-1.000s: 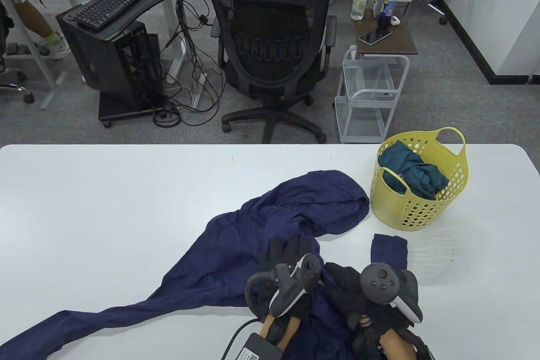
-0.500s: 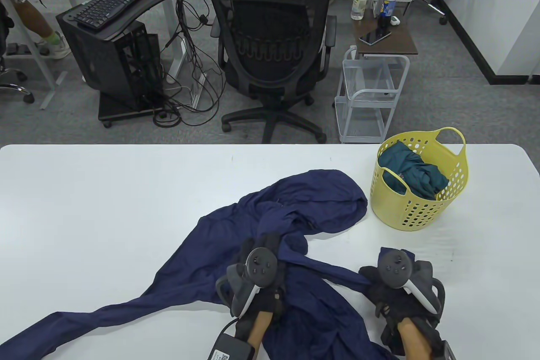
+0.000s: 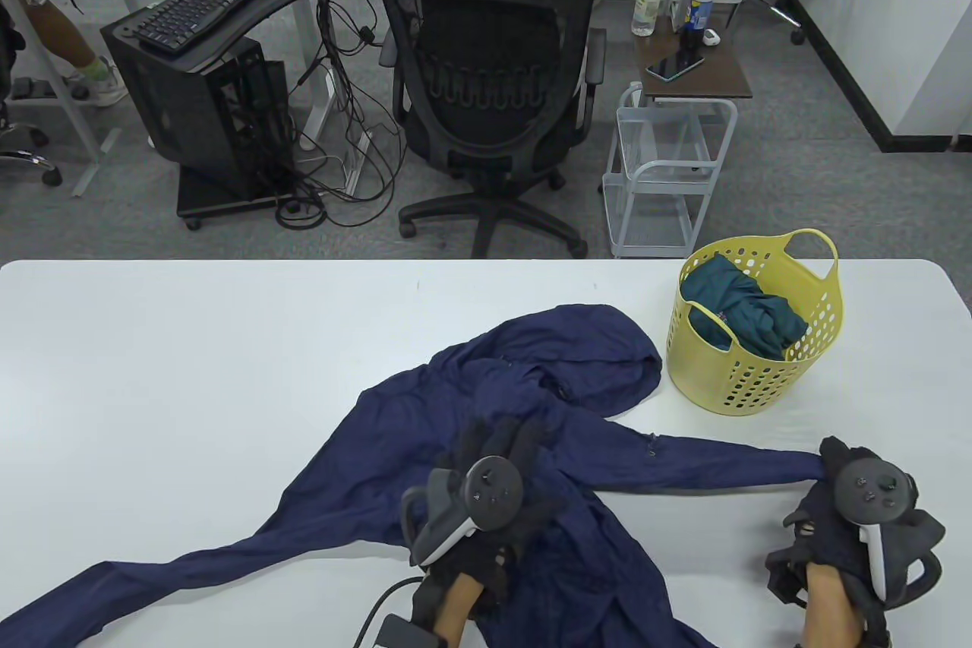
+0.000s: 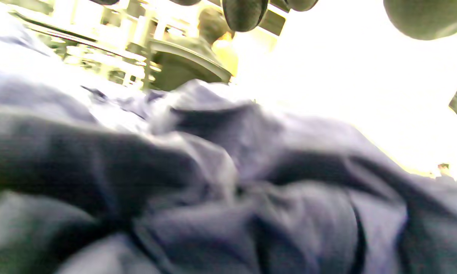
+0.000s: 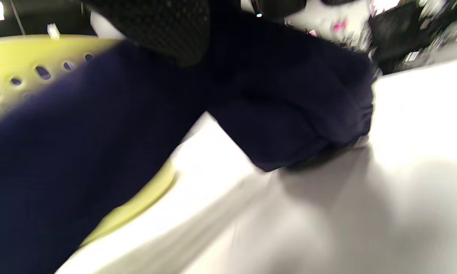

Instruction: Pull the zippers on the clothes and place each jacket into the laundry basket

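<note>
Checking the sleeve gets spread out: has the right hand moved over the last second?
Yes. The right hand moved rightward, passing below the laundry basket, stretching the sleeve.

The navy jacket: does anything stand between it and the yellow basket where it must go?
Nothing visible on the table separates the navy jacket from the yellow basket; its hood lies just beside it. A teal garment already fills much of the basket.
</note>
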Demonstrator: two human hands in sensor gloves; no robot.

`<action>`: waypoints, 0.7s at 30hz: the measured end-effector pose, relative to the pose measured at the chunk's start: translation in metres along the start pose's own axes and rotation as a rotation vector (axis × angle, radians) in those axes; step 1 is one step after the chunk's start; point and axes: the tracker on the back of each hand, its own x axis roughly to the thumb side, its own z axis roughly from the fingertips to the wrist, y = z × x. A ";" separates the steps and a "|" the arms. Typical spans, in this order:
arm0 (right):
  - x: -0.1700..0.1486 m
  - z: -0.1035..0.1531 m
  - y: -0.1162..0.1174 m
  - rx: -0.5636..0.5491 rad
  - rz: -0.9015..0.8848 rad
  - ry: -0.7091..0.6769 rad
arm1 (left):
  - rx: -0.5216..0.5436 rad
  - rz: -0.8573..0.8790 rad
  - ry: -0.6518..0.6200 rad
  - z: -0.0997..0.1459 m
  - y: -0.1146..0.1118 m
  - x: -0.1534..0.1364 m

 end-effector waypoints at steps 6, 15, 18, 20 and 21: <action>0.071 0.041 0.032 0.198 -0.014 -0.424 | -0.049 -0.165 0.292 0.016 0.017 -0.033; 0.141 0.095 0.130 0.549 0.161 -0.763 | -0.385 -0.221 0.278 -0.003 -0.051 -0.051; 0.137 0.092 0.140 0.563 0.303 -0.709 | -0.436 -0.325 0.286 -0.006 -0.063 -0.056; 0.130 0.085 0.141 0.579 0.361 -0.641 | -0.455 -0.323 0.295 -0.008 -0.065 -0.062; 0.125 0.081 0.140 0.592 0.378 -0.593 | -0.457 -0.293 0.296 -0.008 -0.064 -0.067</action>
